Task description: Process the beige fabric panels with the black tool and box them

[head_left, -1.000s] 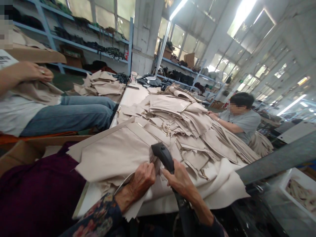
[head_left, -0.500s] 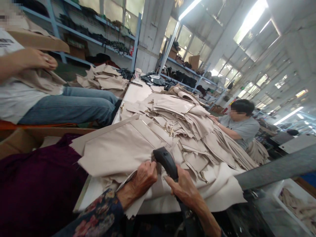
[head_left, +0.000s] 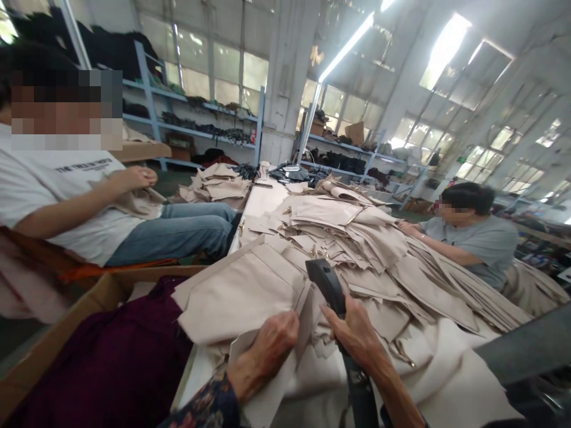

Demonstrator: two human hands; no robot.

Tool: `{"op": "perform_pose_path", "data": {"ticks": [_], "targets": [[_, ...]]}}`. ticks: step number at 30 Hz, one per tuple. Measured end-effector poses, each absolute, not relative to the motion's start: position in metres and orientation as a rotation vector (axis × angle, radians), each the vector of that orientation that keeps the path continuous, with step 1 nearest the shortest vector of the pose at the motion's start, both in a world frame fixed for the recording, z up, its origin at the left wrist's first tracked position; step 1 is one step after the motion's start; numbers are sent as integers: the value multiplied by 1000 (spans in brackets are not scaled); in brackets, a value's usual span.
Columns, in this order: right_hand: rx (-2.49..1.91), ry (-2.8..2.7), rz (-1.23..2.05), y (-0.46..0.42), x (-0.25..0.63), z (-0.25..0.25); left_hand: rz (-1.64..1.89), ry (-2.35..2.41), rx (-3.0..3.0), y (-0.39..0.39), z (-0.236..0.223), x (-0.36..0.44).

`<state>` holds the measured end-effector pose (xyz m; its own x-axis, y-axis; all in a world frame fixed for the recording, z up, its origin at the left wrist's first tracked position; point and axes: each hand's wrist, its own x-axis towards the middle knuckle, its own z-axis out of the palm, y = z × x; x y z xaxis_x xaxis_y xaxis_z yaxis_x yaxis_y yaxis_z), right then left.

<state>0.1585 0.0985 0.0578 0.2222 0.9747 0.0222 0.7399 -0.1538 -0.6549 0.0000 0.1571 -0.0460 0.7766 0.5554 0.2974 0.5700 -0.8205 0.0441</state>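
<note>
My left hand (head_left: 273,343) is closed on the edge of a beige fabric piece (head_left: 243,285), which spreads flat to the upper left over other cut pieces. Part of the cloth rises in a fold between my two hands. My right hand (head_left: 359,327) wraps round the grip of a black clipper-like tool (head_left: 329,282). Its angled head points up and left, just above the cloth and apart from my left fingers. A thick black hose (head_left: 361,389) runs down from the tool. Metal zipper pulls (head_left: 319,254) show in the pile behind its head.
A large pile of beige pieces (head_left: 352,220) covers much of the white table (head_left: 267,199). Left stands a cardboard box (head_left: 96,300) with dark purple fabric (head_left: 116,356). One co-worker sits at left, another at right. A grey bar (head_left: 526,348) crosses at lower right.
The view has tilted up and swung left. The tool's head has lifted away from my left hand and the cloth edge. My left hand still grips the fabric, now with a fold standing up.
</note>
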Motion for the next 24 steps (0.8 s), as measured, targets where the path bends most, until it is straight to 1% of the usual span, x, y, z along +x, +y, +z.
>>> {"op": "perform_pose_path", "data": {"ticks": [2,3,5,6,7,9,12,15,18,22,24], "targets": [[-1934,-1519,571,94,165,64,-573,-971,-2997,175,-33,-10],[-1921,-1489,591,91,167,66,-701,-1058,-2987,188,-26,-17],[-1898,-1452,668,85,169,67,-1051,-1386,-2801,223,-12,-34],[-1894,-1450,713,81,169,66,-1228,-1619,-2604,242,-7,-44],[-1893,-1455,748,78,168,65,-1284,-1749,-2472,260,-4,-54],[-1884,-1478,793,73,165,61,-1275,-1903,-2378,291,-3,-71],[-1847,-1500,794,67,162,55,-1179,-2048,-2458,316,-8,-83],[-1783,-1538,845,64,161,50,-1183,-2105,-2566,317,-6,-84],[-1714,-1551,887,60,159,47,-1284,-2098,-2724,307,8,-84],[-1713,-1520,891,58,152,49,-1491,-2076,-2947,281,29,-87],[-1713,-1540,927,58,147,55,-1742,-2129,-2990,262,33,-87]]}}
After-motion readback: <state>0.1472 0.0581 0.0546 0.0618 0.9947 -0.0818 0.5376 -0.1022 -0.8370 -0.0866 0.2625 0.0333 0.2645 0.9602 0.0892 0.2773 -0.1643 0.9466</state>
